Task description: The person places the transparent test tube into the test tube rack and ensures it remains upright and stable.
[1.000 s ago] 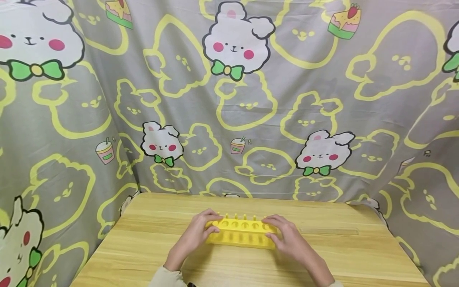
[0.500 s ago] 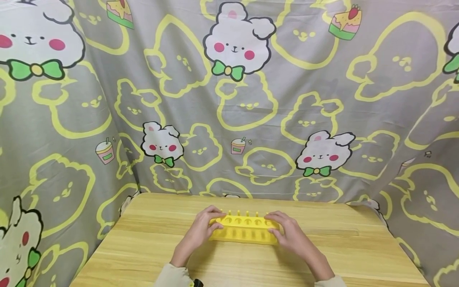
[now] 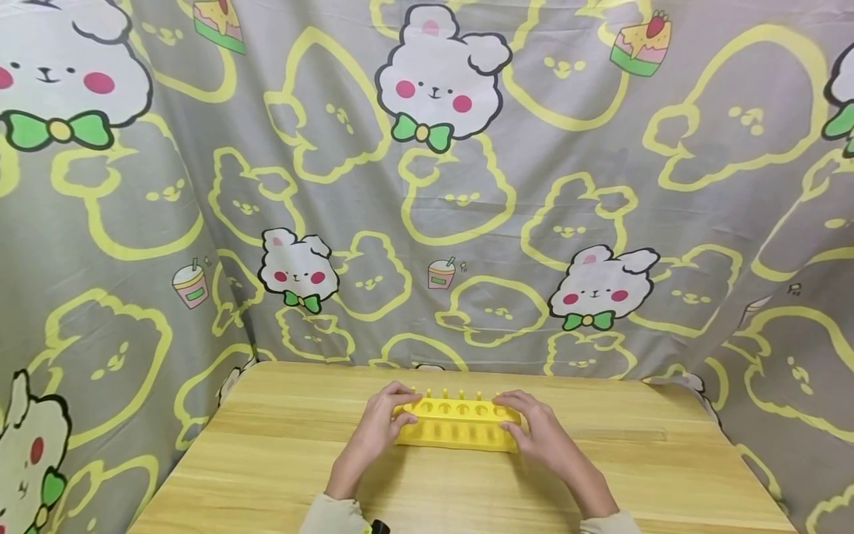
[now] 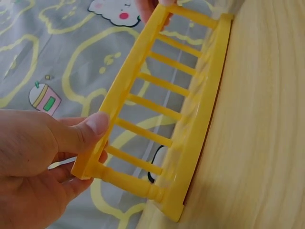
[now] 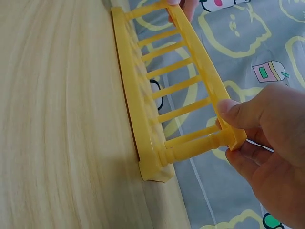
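A yellow plastic test tube rack (image 3: 459,419) stands upright on the wooden table, with a row of round holes in its top plate and thin pegs along the back. My left hand (image 3: 380,421) holds its left end, and my right hand (image 3: 542,429) the right end. In the left wrist view the thumb (image 4: 97,125) presses on the rack's top bar (image 4: 123,90) while fingers curl beneath. The right wrist view gives the same pinch, the right thumb (image 5: 228,108) lying on the bar. Several slim rods join top and base. Fingertips behind the bar are partly hidden.
The wooden table (image 3: 267,460) ends at a grey curtain (image 3: 480,178) with yellow outlines and white rabbits, which hangs at the back and both sides. A faint clear strip (image 3: 620,433), too indistinct to name, lies right of the rack. A dark band (image 3: 379,527) shows by the left sleeve.
Both hands have shifted the test tube rack slightly right and away from me, mostly in the first half second. The grip looks the same throughout.
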The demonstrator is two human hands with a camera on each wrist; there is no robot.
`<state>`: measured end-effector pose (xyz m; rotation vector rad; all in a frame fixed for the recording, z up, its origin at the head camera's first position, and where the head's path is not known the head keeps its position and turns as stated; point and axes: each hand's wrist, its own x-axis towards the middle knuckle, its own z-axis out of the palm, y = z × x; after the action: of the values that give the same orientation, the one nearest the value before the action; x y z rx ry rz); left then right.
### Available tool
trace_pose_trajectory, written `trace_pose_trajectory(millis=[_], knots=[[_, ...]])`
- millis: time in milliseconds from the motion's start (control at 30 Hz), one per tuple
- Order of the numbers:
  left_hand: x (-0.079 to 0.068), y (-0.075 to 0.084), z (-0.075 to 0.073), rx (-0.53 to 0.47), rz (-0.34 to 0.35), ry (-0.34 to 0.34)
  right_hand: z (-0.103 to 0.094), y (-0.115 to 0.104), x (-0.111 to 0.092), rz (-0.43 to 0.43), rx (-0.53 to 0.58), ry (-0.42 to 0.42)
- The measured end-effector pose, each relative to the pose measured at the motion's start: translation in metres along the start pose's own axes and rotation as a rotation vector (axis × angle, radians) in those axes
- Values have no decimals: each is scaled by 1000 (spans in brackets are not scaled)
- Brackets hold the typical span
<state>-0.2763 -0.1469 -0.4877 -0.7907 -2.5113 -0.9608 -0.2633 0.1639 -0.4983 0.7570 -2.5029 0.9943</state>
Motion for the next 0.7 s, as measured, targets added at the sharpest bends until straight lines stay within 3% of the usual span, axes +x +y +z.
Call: trace_pose_trajectory(millis=[333,700], knots=[[1,-2,6,-9,-16,-12,2,4,-2,-5,4,30],[3,-3,7,3,-9,20,5,7,-1,-39,1,74]])
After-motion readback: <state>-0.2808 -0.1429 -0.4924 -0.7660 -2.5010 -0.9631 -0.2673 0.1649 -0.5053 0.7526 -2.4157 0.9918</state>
